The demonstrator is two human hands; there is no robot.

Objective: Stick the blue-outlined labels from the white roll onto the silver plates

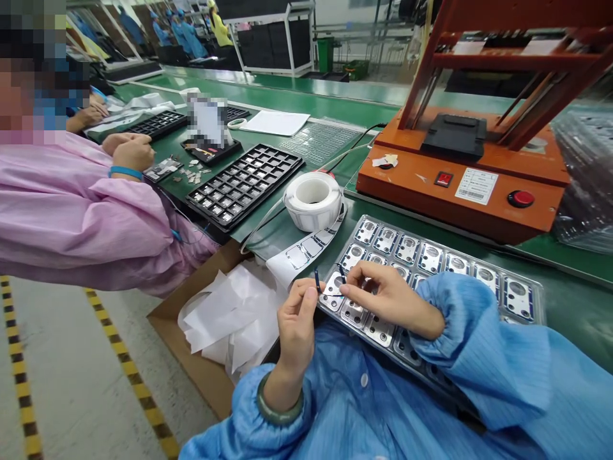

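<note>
My left hand (297, 319) pinches one end of a thin dark blue adhesive frame (317, 280) between thumb and forefinger. At its other side my right hand (387, 297) pinches it too, so the frame is stretched between both hands. Below them lies a clear plastic tray (540, 295) holding rows of silver metal plates (431, 258) with blue edging. The right hand hovers over the tray's near left part and hides some plates. Just beyond my left hand, a white backing strip (306, 250) with dark frame outlines runs from a label roll (313, 199).
An orange press machine (460, 185) stands behind the tray. Left of the roll is a black compartment tray (244, 185) with small parts. A cardboard box (211, 383) of discarded white liner (239, 306) sits at lower left. A co-worker's pink sleeve (96, 217) reaches in at left.
</note>
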